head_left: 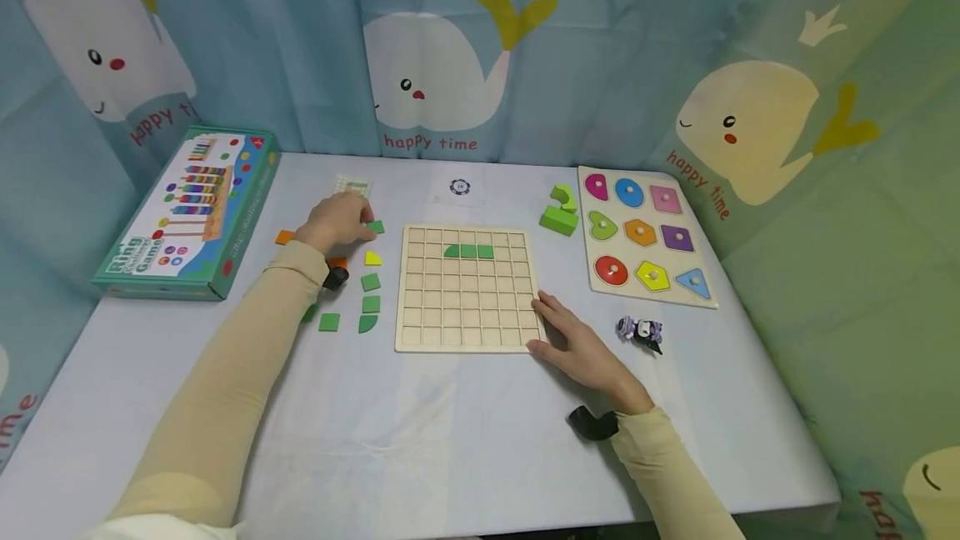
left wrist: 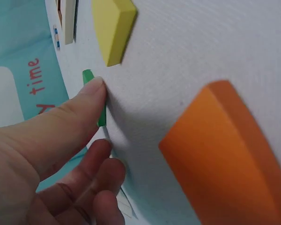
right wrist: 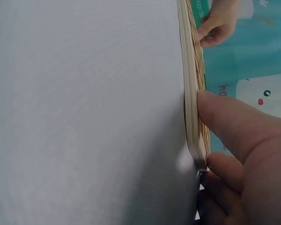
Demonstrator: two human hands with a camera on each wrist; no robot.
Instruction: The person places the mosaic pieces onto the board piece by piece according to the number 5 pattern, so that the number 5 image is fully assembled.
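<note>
The left hand [head_left: 339, 222] pinched a green tile [head_left: 376, 227] lying at ten o'clock from the wooden grid board [head_left: 468, 332]. The right hand [head_left: 581, 347] lay flat, fingers straight, holding the board's four o'clock corner.

small flat green tile [head_left: 376, 227] on the table left of a wooden grid board [head_left: 468, 288] lying flat

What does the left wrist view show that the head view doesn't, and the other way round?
Only the left wrist view shows the thumb touching the green tile's edge. Only the head view shows the grid board with three green pieces, the right hand at its corner, and the shape puzzle. Both show the left hand, the green tile and the yellow tile.
</note>
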